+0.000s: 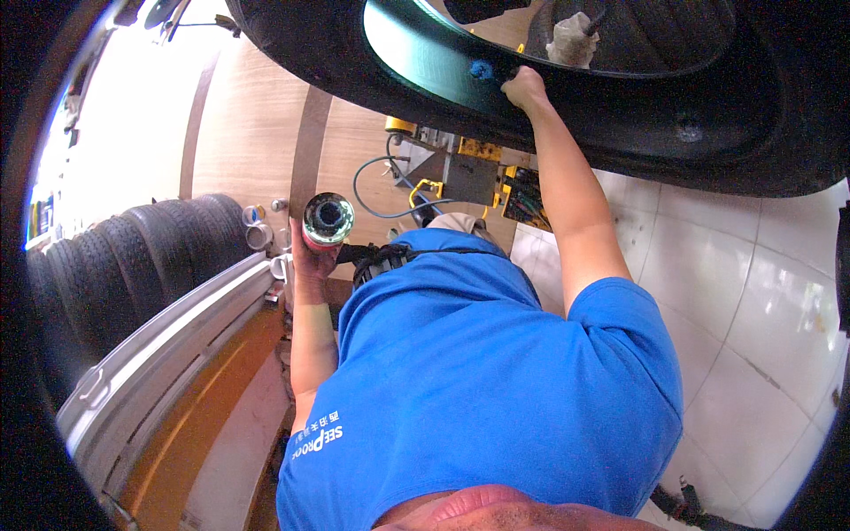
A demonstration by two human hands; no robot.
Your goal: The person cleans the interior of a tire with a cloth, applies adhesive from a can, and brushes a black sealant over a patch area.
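Observation:
My left hand [312, 258] is wrapped round an open can [328, 219], holding it out at my left side. The can's mouth faces up, its inside looks dark, and a bit of red shows on its side. Higher up, my right arm reaches into a large black tire [611, 111]. There my right hand [526, 88] is closed at the tire's inner wall, just right of a blue spot [481, 69]. Whatever its fingers grip is too small and dark to name. A greyish mark [689, 128] lies further right on the same tire.
A row of tires [146, 252] stands at the left, behind a white-railed edge [177, 332]. Below the big tire is a tool stand [469, 177] with yellow parts and a hose [359, 186]. A whitish wrapped object [574, 40] shows through the tire's opening. White tiles [708, 265] cover the right floor.

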